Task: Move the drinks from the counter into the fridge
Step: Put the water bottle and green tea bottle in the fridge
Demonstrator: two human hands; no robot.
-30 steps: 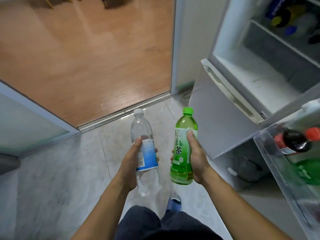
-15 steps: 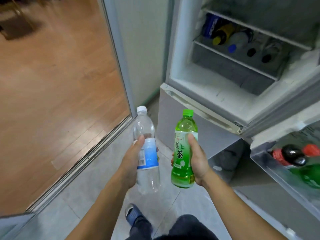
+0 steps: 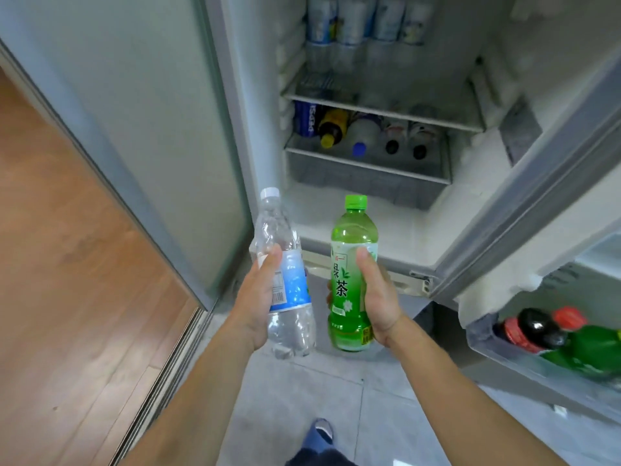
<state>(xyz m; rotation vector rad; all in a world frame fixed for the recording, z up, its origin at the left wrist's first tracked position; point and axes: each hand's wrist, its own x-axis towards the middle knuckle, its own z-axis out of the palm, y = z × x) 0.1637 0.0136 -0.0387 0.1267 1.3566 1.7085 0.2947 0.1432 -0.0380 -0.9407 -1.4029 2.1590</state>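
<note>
Water bottle [image 3: 285,284] gripped in left hand [image 3: 258,304]; green tea bottle [image 3: 349,280] gripped in right hand [image 3: 378,297].

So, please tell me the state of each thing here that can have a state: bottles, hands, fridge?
water bottle: capped, upright, held in the air
green tea bottle: capped, upright, held in the air
left hand: grips the water bottle
right hand: grips the green tea bottle
fridge door: open
door bin: holds bottles
</note>
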